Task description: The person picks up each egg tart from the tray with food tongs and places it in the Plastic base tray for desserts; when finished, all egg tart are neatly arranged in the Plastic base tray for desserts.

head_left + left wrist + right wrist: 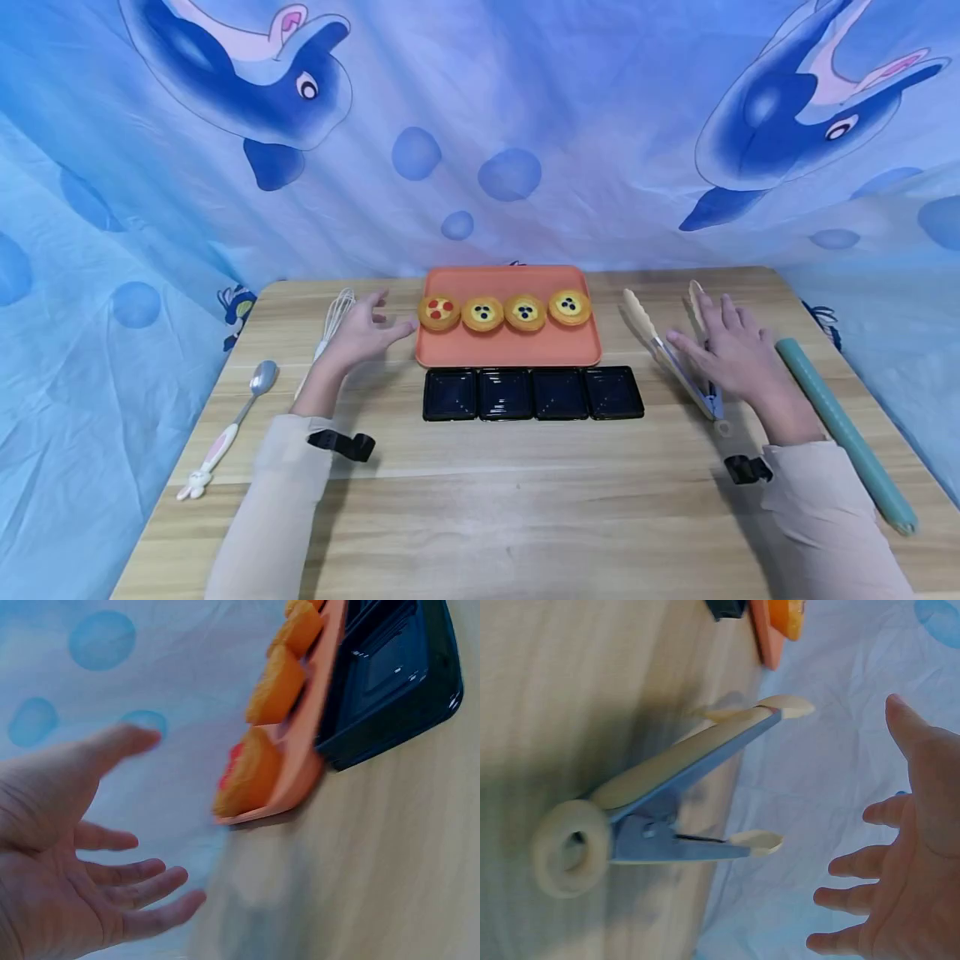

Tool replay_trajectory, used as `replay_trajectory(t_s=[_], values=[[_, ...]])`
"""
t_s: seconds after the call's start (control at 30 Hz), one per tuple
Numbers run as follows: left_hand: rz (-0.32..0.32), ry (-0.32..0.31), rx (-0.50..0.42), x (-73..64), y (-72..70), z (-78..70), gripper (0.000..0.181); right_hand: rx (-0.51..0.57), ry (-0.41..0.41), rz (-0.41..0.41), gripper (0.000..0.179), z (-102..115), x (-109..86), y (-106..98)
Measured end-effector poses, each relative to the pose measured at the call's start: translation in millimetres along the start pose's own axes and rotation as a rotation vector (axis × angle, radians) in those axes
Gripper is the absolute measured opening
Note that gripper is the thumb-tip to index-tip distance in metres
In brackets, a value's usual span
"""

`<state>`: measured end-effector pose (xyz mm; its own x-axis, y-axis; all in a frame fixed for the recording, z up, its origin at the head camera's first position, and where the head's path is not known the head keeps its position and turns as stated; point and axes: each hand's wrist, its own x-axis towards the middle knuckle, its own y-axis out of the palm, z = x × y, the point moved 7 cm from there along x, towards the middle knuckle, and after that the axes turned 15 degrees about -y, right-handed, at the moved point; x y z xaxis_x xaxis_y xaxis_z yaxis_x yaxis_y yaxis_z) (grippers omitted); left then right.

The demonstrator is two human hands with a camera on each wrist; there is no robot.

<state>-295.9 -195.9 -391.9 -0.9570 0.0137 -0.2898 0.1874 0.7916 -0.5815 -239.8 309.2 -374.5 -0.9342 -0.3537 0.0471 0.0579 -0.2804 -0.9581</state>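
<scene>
My left hand (363, 333) hovers above the table beside the orange tray (510, 351), fingers spread with nothing in them. Partly hidden behind it lies a white whisk (340, 312). On the tray stand several small tarts; the leftmost tart (439, 313) has red spots, the others, such as the right one (569, 307), dark ones. My right hand (738, 354) is held over a pair of tongs (682, 761) with cream tips and grey metal arms, spread apart. In the right wrist view its fingers (859, 862) are extended and apart from the tongs.
Several black square dishes (506, 394) stand in a row at the tray's near edge. At the left lies a spoon (240, 417) with a white rabbit handle. A long green cylinder (847, 437) lies at the right. Blue dolphin-print cloth (510, 100) hangs behind the table.
</scene>
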Motion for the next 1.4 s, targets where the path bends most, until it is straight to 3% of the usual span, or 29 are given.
replay_trajectory(t_s=[0.17,0.3,0.63,0.9,1.0,1.17,1.4], values=[[0.142,-0.137,-0.329,21.3,21.6,19.6,0.085,0.012,0.003,0.000,0.094,-8.6,-0.6,3.4],[0.179,-0.187,-0.431,33.7,35.4,29.0,0.083,0.034,0.000,-0.009,0.095,-14.0,-2.5,6.6],[0.156,-0.198,-0.419,43.4,47.4,29.0,0.069,0.068,0.023,0.024,0.093,-21.8,-7.9,6.0],[0.161,-0.183,-0.411,45.3,48.5,31.4,0.062,0.056,0.141,0.050,0.115,-31.0,-9.0,14.1],[0.159,-0.187,-0.410,44.2,46.9,33.3,0.061,0.057,0.169,0.019,0.121,-27.8,-6.0,19.4],[0.156,-0.206,-0.399,44.9,46.5,32.8,0.059,0.066,0.254,-0.059,0.098,-26.8,-4.3,24.0],[0.142,-0.199,-0.388,43.7,46.2,30.5,0.058,0.075,0.308,-0.019,0.089,-26.4,-2.6,35.4]])
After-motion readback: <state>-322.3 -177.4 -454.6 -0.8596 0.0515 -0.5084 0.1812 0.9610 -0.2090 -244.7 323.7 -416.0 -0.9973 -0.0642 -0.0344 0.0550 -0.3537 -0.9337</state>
